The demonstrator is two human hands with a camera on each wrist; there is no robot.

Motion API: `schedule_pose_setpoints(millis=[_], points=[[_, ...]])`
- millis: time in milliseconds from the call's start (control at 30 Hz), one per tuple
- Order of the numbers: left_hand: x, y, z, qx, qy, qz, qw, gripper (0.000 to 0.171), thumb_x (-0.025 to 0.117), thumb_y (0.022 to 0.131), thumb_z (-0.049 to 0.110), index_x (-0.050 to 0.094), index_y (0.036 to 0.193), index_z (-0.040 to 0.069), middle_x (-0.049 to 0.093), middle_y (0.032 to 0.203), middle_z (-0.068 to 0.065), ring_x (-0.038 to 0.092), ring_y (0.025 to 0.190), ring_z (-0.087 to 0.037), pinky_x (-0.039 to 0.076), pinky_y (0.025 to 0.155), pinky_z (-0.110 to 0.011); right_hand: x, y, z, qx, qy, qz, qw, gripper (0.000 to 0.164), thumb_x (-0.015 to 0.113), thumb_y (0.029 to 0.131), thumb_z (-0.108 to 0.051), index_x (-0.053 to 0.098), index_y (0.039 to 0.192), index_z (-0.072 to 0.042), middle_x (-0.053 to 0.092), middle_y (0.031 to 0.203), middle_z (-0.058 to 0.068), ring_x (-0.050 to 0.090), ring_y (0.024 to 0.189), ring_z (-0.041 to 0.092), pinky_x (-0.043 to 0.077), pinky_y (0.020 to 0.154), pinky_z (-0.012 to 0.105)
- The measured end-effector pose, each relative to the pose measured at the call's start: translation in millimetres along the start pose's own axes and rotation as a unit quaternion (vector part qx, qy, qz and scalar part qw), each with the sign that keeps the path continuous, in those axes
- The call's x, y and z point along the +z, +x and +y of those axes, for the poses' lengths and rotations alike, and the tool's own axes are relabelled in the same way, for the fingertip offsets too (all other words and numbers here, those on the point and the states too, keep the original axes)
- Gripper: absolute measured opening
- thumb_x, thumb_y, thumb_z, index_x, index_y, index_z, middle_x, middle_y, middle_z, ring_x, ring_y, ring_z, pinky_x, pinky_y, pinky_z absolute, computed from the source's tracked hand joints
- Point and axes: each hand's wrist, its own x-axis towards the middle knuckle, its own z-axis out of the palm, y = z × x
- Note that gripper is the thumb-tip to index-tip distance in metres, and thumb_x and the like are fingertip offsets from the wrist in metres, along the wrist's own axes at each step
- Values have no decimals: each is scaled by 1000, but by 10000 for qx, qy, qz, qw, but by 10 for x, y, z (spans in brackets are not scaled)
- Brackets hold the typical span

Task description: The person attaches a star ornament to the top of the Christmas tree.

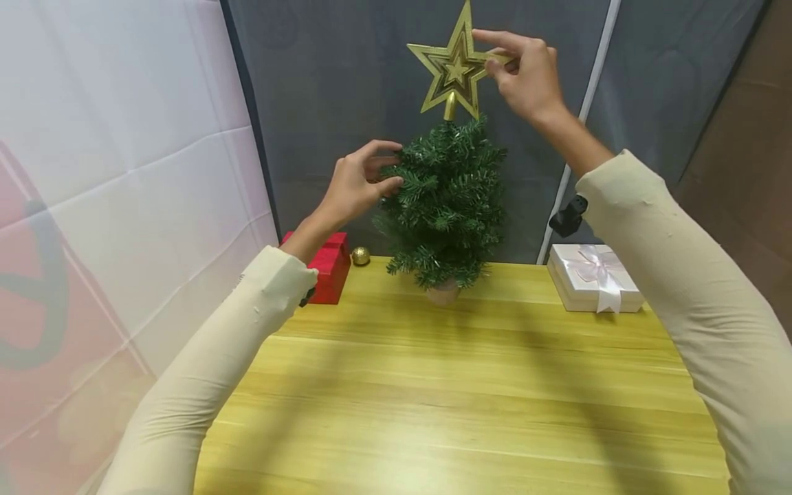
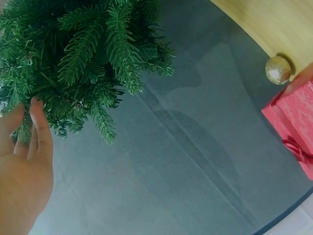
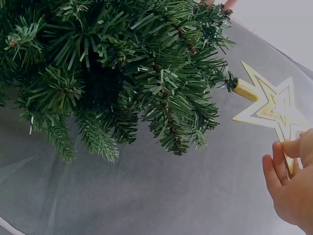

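Observation:
A gold star tree topper (image 1: 456, 67) stands at the tip of a small green artificial Christmas tree (image 1: 447, 185). My right hand (image 1: 527, 74) pinches the star's right-hand point between thumb and fingers. In the right wrist view, the topper's gold socket (image 3: 246, 90) meets the tree's top twig; how far it sits over it cannot be told. My left hand (image 1: 361, 177) is at the tree's upper left side, fingertips among the needles. Its thumb and fingers stand apart around a sprig in the left wrist view, without a clear grip.
The tree's round base (image 1: 443, 294) rests on a yellow wood-grain table (image 1: 433, 399). At the back left are a red gift box (image 1: 331, 269) and a gold ball ornament (image 1: 361, 256). A white ribboned gift box (image 1: 595, 278) lies at the back right. Behind hangs grey cloth (image 1: 346, 75).

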Motion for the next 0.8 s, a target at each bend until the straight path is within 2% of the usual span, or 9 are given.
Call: schedule_pose_setpoints(millis=[167, 367, 567, 700, 800], points=[[-2, 12, -11, -62, -42, -37, 10000, 54, 78, 94, 9, 59, 144, 12, 67, 138, -12, 78, 92, -20, 63, 78, -32, 14, -13, 22, -54, -10, -6, 10000, 39, 57, 108, -12, 65, 143, -28, 73, 127, 12, 64, 82, -4, 43, 67, 19], [-7, 31, -27, -59, -10, -6, 10000, 53, 77, 94, 9, 59, 144, 12, 68, 137, -12, 78, 93, -20, 63, 78, -32, 55, -32, 43, -88, -11, -147, 9999, 40, 57, 108, -11, 65, 143, -28, 73, 127, 12, 59, 77, -9, 43, 67, 19], [3, 15, -31, -129, -17, -46, 9999, 54, 78, 94, 9, 59, 145, 12, 67, 138, -12, 78, 93, -23, 63, 78, -32, 119, -102, 94, -65, 19, -348, 9994, 41, 57, 107, -9, 65, 143, -28, 74, 126, 12, 64, 80, -3, 42, 67, 20], [-4, 27, -15, -85, -6, 2, 10000, 54, 78, 94, 10, 59, 144, 13, 68, 137, -11, 78, 89, -19, 62, 75, -31, 128, -107, 110, -112, 43, -341, 9993, 41, 58, 107, -10, 65, 143, -29, 74, 126, 10, 66, 83, -1, 42, 66, 21], [-10, 49, -3, -55, 14, 41, 10000, 53, 78, 94, 11, 60, 144, 16, 69, 136, -11, 77, 87, -16, 62, 73, -31, 105, -92, 105, -77, -5, -394, 9992, 41, 57, 108, -10, 63, 144, -30, 73, 127, 10, 63, 79, -4, 39, 62, 22]])
